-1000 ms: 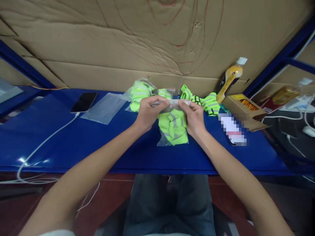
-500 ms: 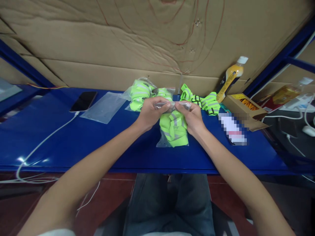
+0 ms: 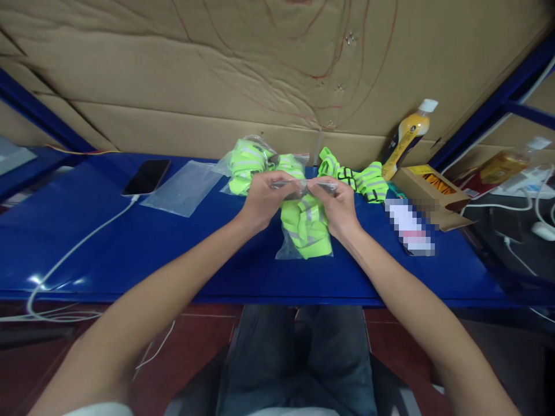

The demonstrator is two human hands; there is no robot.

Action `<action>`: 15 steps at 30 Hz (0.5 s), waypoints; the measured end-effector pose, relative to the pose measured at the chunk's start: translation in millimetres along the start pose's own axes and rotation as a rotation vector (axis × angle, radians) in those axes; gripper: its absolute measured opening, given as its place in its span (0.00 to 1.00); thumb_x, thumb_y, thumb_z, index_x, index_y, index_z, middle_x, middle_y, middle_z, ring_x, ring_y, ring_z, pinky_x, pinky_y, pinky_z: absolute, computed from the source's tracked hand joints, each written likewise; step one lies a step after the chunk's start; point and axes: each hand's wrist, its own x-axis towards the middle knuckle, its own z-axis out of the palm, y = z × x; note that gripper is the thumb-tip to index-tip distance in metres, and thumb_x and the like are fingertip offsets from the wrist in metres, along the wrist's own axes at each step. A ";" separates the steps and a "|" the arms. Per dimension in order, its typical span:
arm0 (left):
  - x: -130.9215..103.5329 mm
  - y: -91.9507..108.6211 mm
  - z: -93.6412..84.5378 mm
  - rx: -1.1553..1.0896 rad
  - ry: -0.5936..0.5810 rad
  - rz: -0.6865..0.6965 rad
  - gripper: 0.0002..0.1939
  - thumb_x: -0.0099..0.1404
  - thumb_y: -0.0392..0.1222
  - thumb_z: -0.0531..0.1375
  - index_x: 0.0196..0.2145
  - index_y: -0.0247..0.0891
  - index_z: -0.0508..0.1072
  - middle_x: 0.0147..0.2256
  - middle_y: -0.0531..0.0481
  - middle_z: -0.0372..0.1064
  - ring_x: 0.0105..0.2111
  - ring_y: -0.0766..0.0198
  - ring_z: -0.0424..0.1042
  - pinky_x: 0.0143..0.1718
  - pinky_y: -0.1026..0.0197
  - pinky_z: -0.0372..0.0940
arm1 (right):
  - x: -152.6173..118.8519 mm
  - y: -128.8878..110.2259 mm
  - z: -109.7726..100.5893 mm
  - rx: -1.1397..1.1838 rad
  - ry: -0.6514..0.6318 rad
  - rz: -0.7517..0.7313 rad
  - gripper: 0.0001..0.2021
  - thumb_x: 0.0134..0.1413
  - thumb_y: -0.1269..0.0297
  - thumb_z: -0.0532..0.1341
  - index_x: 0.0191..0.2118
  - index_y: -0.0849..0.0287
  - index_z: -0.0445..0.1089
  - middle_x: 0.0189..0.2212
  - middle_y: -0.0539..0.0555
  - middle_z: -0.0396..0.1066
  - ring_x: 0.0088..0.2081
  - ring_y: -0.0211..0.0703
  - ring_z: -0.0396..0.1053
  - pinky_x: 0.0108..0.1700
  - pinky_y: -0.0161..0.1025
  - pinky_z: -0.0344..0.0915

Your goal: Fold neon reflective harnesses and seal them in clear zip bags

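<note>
Take the clear bag, at the near side of the desk, as clock centre; a lime-yellow strap bundle fills its lower part. The left hand at 10 o'clock and the right hand at 2 o'clock both pinch the bag's top edge. Hold this edge straight and level. Apply even pressure, ideally in short overlapping pinches, keeping the webbing below the grip. Farther out, leave clearance to the flat bag at 10 o'clock, the loose straps at 2 and the packed bag at 11.
</note>
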 end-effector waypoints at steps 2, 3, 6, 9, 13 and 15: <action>-0.7 -0.8 -0.1 0.038 0.011 0.050 0.11 0.55 0.46 0.77 0.28 0.37 0.83 0.27 0.49 0.78 0.28 0.64 0.74 0.33 0.62 0.70 | -0.3 0.6 0.6 -0.012 0.005 -0.014 0.12 0.45 0.54 0.78 0.31 0.54 0.82 0.31 0.50 0.80 0.36 0.42 0.73 0.42 0.41 0.69; -0.9 -1.7 -0.5 0.060 0.017 0.075 0.11 0.56 0.46 0.77 0.28 0.37 0.83 0.27 0.49 0.78 0.28 0.64 0.74 0.32 0.63 0.69 | -0.3 0.7 1.0 -0.007 0.007 -0.009 0.11 0.45 0.54 0.78 0.31 0.54 0.82 0.31 0.50 0.80 0.36 0.43 0.73 0.43 0.42 0.69; -1.5 -4.4 -1.5 0.122 0.028 0.139 0.12 0.57 0.47 0.77 0.29 0.38 0.83 0.27 0.50 0.78 0.28 0.63 0.74 0.32 0.62 0.68 | -0.2 0.5 2.3 0.054 0.007 0.078 0.13 0.43 0.54 0.79 0.31 0.54 0.82 0.32 0.51 0.81 0.36 0.43 0.75 0.44 0.42 0.72; -2.6 -4.7 0.3 0.124 0.042 0.152 0.12 0.59 0.48 0.76 0.30 0.38 0.83 0.28 0.49 0.79 0.29 0.63 0.76 0.33 0.62 0.70 | 0.7 -0.3 1.8 0.104 0.000 0.164 0.16 0.40 0.50 0.80 0.31 0.55 0.82 0.32 0.51 0.81 0.35 0.44 0.76 0.43 0.43 0.73; -2.8 -4.8 2.7 0.019 0.041 0.038 0.18 0.59 0.56 0.77 0.31 0.37 0.84 0.30 0.48 0.81 0.30 0.61 0.77 0.34 0.61 0.72 | 3.8 -0.6 -2.4 0.081 0.035 0.100 0.20 0.40 0.46 0.81 0.32 0.55 0.82 0.33 0.52 0.82 0.37 0.46 0.77 0.45 0.45 0.74; -1.2 -7.6 0.7 -0.002 -0.004 -0.029 0.22 0.59 0.60 0.76 0.30 0.37 0.84 0.31 0.46 0.82 0.31 0.60 0.78 0.33 0.60 0.72 | 6.0 0.0 -4.7 0.058 0.047 0.067 0.22 0.41 0.43 0.80 0.33 0.55 0.82 0.34 0.53 0.82 0.38 0.48 0.78 0.46 0.46 0.74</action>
